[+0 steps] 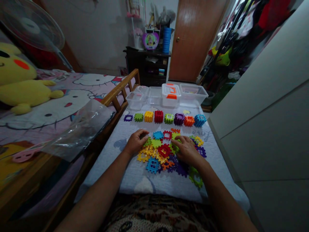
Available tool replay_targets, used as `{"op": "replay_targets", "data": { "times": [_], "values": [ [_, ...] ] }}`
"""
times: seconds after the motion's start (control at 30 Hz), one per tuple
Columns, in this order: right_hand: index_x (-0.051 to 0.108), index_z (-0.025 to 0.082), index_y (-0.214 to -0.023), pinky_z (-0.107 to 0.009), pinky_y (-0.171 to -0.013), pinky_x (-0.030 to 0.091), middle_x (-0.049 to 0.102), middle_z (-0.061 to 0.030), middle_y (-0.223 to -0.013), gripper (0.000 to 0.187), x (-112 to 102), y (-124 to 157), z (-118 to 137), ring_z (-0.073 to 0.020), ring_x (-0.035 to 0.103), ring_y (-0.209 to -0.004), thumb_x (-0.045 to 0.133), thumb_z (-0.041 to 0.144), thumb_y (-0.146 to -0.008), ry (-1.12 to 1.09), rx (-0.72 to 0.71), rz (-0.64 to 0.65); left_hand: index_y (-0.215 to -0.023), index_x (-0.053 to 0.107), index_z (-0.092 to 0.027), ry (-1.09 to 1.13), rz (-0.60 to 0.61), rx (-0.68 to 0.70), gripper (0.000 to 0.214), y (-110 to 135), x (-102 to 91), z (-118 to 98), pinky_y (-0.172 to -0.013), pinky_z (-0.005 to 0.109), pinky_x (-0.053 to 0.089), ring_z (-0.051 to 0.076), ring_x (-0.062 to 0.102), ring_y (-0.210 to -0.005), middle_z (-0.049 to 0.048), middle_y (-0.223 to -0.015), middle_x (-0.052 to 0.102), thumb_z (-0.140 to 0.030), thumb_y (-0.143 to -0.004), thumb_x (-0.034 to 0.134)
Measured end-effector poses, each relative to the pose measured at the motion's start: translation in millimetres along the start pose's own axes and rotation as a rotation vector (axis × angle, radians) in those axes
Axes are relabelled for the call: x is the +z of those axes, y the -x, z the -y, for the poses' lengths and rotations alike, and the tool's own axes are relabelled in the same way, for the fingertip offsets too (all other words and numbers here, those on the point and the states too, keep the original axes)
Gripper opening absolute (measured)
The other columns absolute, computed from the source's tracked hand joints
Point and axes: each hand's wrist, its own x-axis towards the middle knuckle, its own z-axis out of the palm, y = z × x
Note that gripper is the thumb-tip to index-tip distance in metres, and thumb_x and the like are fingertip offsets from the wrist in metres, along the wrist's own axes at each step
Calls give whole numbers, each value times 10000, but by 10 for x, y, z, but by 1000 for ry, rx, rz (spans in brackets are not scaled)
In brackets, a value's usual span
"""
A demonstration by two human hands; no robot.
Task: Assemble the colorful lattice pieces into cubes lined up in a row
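Observation:
A loose heap of notched plastic building tiles lies on the cloth in front of me, among them a red tile [164, 150], a yellow tile [143, 155] and a blue tile [153, 165]. At the heap's left edge rests my left hand [137, 142], thumb and fingers apart, beside a lime green tile [156, 143]. My right hand [187, 149] reaches in from the right, its fingers closed on a green tile [175, 136]. Its palm hides part of the heap. Purple tiles [182, 169] lie nearer me, below the right hand.
Behind the heap runs a row of colour-sorted tile stacks, from a flat purple tile [128, 118] to a blue stack [200, 120]. Clear plastic boxes [193, 93] and a box with orange latches [171, 95] stand farther back. A wooden bed rail [120, 85] borders the left side.

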Motion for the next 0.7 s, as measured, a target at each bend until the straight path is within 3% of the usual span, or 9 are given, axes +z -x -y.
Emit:
{"op": "replay_targets", "data": {
  "times": [0.3,0.47,0.7],
  "values": [
    [604,176,-1307,-445,-1079,356,559,-133,-1369,573,-53,-55,-181,-307,456,-1262,646,187,-736,-107,-62,-81,-979,703,-188,0,-7,-7,253,13,1,-20,-890,376,535,220,666,-909,60,-988,715,-346,-798,624],
    [599,166,-1288,-448,-1020,392,621,-136,-1239,525,-86,-232,-317,-310,521,-1163,654,250,-772,-80,25,-176,-975,702,-186,5,1,2,249,14,-3,-36,-895,368,533,216,666,-913,61,-1000,713,-346,-799,627],
    [621,176,-1230,-431,-987,394,604,-135,-1226,457,-63,-380,-383,-312,516,-1143,660,255,-782,-19,76,-104,-994,696,-190,7,12,-11,256,19,0,-9,-898,364,534,215,668,-921,55,-986,714,-358,-816,621]
  ]
}}
